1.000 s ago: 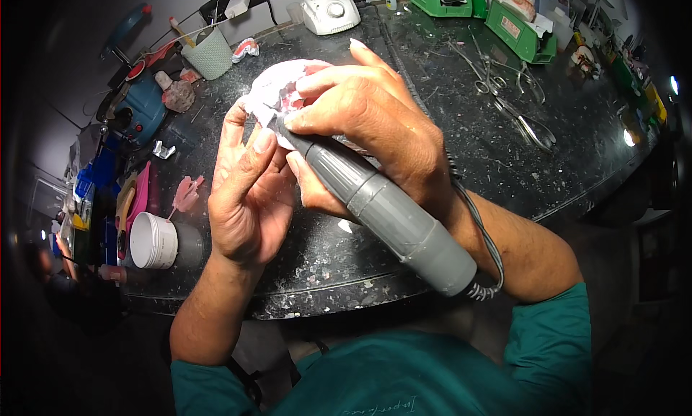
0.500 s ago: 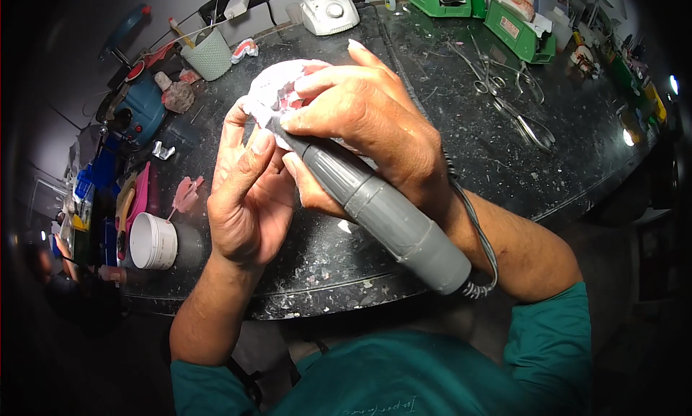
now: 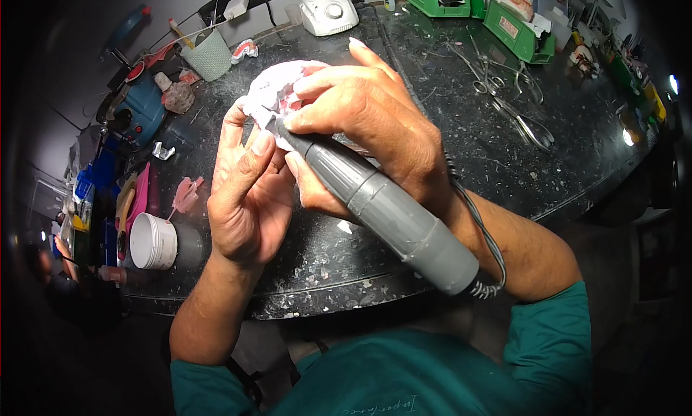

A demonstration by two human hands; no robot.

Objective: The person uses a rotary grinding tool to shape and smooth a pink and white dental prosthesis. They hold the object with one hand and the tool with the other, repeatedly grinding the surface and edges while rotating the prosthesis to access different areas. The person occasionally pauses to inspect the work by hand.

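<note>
My left hand [image 3: 249,192] is closed, thumb and fingers gripping the near side of a white plaster dental cast [image 3: 277,78] with pink patches. In my right hand [image 3: 371,117] is a dark grey rotary handpiece [image 3: 393,213], held like a pen, its body slanting down to the right and its cord running back along my forearm. The handpiece's nose is at the cast's near edge, close to my left thumb. Right fingertips rest against the cast. The tool's bit and much of the cast's inside are hidden by my fingers.
A white control box [image 3: 329,12] stands at the back. Scissor-like metal tools [image 3: 530,127] lie right, below a green bin [image 3: 513,32]. On the left are a white tub [image 3: 153,241], a pink piece [image 3: 188,194], a textured cup [image 3: 209,55] and a blue device [image 3: 143,106].
The rear end of the handpiece has swung slightly to the right, with its cord. Both hands and the cast have stayed almost in place.
</note>
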